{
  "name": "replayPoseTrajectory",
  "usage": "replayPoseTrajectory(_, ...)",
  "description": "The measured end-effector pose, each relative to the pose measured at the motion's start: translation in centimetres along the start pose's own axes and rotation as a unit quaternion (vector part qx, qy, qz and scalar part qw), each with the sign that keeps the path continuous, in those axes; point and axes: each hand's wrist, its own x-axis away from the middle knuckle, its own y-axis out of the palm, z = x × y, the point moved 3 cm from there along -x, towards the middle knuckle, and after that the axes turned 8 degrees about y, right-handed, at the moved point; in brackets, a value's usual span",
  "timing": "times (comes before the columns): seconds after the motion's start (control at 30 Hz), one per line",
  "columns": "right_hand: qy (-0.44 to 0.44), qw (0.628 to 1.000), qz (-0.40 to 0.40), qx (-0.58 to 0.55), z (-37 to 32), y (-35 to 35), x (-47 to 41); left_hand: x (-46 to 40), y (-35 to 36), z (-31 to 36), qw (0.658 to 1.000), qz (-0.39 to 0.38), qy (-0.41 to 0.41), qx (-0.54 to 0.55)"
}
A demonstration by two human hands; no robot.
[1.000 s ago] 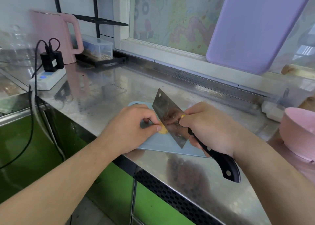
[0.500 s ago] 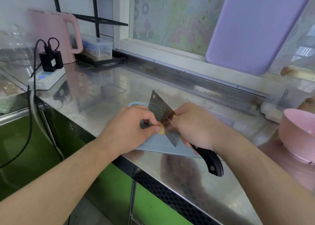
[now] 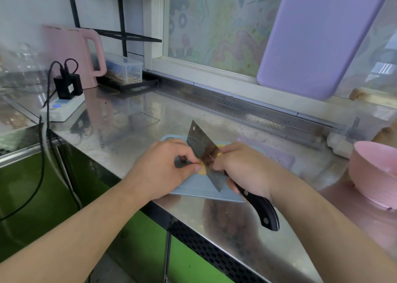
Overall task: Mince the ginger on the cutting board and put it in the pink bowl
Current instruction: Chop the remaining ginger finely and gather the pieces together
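Note:
A small yellow piece of ginger [image 3: 202, 170] lies on the pale blue cutting board [image 3: 193, 188] near the counter's front edge. My left hand [image 3: 165, 166] pinches the ginger with curled fingers. My right hand [image 3: 245, 169] grips the black handle of a steel cleaver [image 3: 204, 151], whose blade stands tilted against the ginger, just right of my left fingertips. The pink bowl [image 3: 373, 173] sits at the right edge of the counter, well apart from the board.
A pink kettle [image 3: 73, 55], a white power strip [image 3: 64, 109] with black plugs and cables, and a clear plastic box [image 3: 124, 70] stand at the back left of the steel counter [image 3: 133, 121]. A purple board [image 3: 318, 36] leans against the window.
The cleaver and my right hand shifted slightly left and back along the ginger. My left hand kept its pinch in the same place.

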Motion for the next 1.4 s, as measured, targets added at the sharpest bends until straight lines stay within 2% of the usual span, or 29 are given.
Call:
replayPoseTrajectory(0.43, 0.006, 0.999, 0.022, -0.031, 0.2, -1.4, 1.4, 0.3, -0.2, -0.2, 1.0, 0.008, -0.011, -0.018)
replayPoseTrajectory(0.93, -0.008, 1.0, 0.012, -0.005, -0.3, -0.8, 1.9, 0.3, -0.2, -0.1, 1.0, 0.007, -0.015, -0.012)
replayPoseTrajectory(1.4, -0.043, 0.988, 0.026, 0.147, -0.8, 0.9, -0.8, 0.1, -0.2, -0.3, 1.0, 0.015, -0.002, 0.002)
